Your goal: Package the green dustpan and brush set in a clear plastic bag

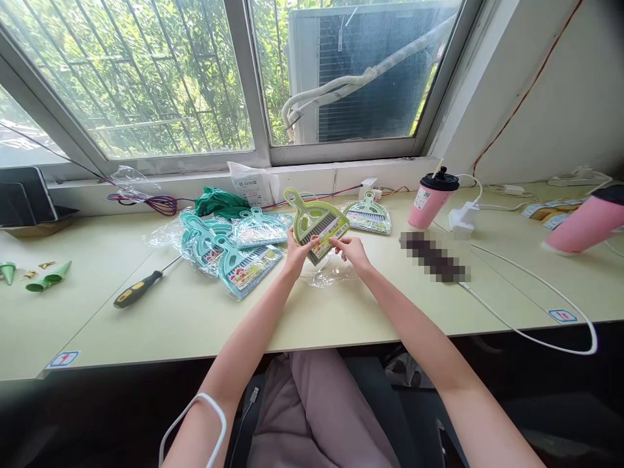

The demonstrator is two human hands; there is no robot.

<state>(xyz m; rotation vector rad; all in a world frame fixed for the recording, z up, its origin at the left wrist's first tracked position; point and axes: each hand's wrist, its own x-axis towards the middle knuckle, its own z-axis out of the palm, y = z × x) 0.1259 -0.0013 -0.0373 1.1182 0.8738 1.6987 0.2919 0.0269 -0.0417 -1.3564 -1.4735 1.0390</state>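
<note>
Head view: both hands (pixel 296 252) (pixel 351 249) hide the green dustpan's (pixel 316 223) lower edge.

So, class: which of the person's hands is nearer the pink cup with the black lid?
Right. The right hand is left of the pink cup; the left hand lies farther left.
</note>
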